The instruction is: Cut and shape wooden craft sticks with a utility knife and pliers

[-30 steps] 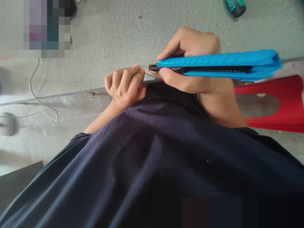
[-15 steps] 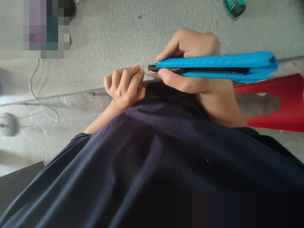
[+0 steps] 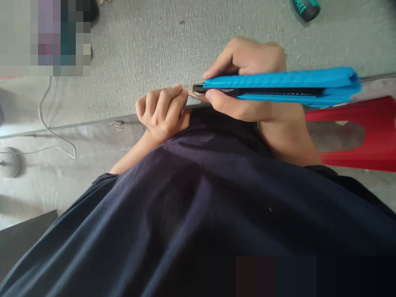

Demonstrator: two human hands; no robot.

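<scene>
My right hand (image 3: 247, 78) is closed around a blue utility knife (image 3: 284, 78) with a ribbed body and a black slot along it. Its black tip points left, over a thin light-brown wooden stick (image 3: 198, 95). The fingers of my left hand (image 3: 162, 109) are curled shut on that stick at the table's near edge. Only a short length of the stick shows between the two hands; the rest is hidden. Whether the blade touches the wood I cannot tell.
A grey textured table (image 3: 139, 53) spans the view ahead. At its far right lies a dark bottle with teal lettering (image 3: 306, 9). A red stool (image 3: 379, 136) stands below on the right. Thin shavings (image 3: 119, 126) and a grey cable (image 3: 66, 144) are on the left.
</scene>
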